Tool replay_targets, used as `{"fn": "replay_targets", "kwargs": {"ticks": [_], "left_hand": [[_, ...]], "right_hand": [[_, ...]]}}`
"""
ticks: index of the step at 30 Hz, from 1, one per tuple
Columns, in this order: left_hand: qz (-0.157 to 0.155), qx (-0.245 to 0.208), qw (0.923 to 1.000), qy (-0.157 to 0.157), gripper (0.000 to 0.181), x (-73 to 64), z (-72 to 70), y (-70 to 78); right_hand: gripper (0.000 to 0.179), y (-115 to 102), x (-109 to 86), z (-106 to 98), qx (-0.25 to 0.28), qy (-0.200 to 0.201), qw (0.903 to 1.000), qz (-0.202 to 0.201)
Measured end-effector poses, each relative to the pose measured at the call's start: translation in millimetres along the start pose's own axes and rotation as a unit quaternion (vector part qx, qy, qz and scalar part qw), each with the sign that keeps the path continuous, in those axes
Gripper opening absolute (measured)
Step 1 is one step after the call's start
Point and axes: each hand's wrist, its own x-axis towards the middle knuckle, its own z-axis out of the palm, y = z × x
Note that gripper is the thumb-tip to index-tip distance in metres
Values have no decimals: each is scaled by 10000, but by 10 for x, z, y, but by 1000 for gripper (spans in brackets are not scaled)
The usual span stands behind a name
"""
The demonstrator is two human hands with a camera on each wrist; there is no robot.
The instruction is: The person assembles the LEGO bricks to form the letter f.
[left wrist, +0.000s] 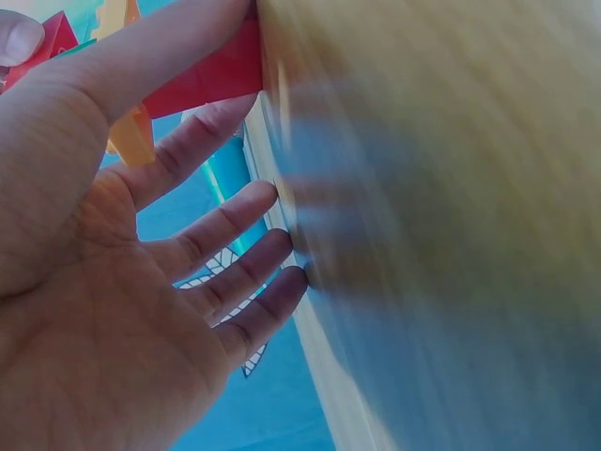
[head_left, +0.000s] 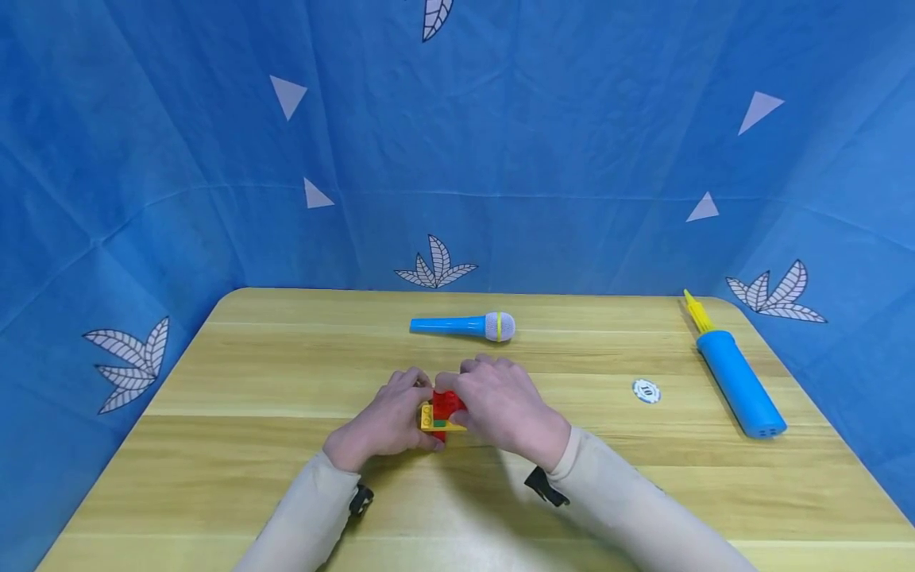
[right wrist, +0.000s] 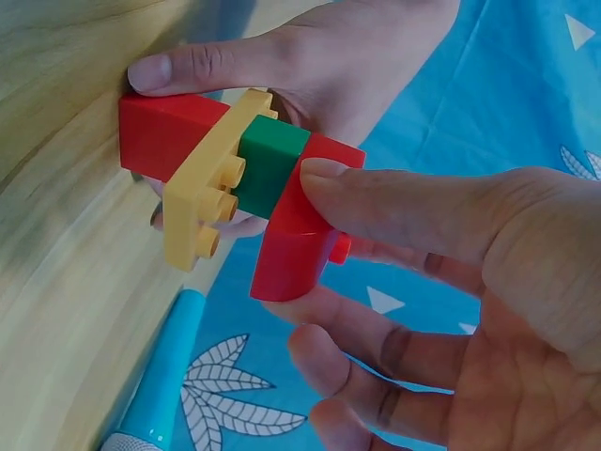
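A stack of toy building bricks stands on the table between both hands. Lowest is a red brick (right wrist: 164, 136), touching the tabletop, with a wide yellow plate brick (right wrist: 188, 211) across it. On that sits a green brick (right wrist: 268, 155), topped by a red curved brick (right wrist: 286, 254). My left hand (head_left: 382, 421) pinches the bottom red brick between thumb and index finger; its other fingers are spread, tips at the tabletop in the left wrist view. My right hand (head_left: 503, 405) pinches the top red brick with thumb and fingers.
Behind the hands lies a blue toy microphone (head_left: 457, 326). To the right are a white poker chip (head_left: 646, 391) marked 10 and a blue hand pump (head_left: 739, 381) with a yellow nozzle. A blue patterned cloth (head_left: 500, 143) hangs around the wooden table (head_left: 272, 365).
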Motion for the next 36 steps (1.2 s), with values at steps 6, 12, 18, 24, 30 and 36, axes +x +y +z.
{"fn": "replay_targets", "kwargs": {"ticks": [6, 12, 18, 24, 30, 36], "left_hand": [[-35, -25, 10000, -24, 50, 2, 0, 12], [38, 8, 10000, -7, 52, -4, 20, 0], [12, 45, 10000, -13, 59, -12, 9, 3], [43, 14, 10000, -6, 52, -9, 1, -2], [254, 21, 9997, 17, 51, -12, 0, -13], [533, 103, 9985, -90, 58, -5, -25, 20]], "right_hand": [[30, 21, -17, 5, 57, 83, 9999, -21], [39, 62, -54, 2, 501, 197, 9985, -9], [41, 85, -90, 4, 770, 771, 9902, -877], [43, 74, -133, 79, 384, 769, 9871, -1350], [46, 65, -161, 103, 350, 691, 9883, -1315], [56, 100, -210, 80, 308, 611, 9896, -1264]]}}
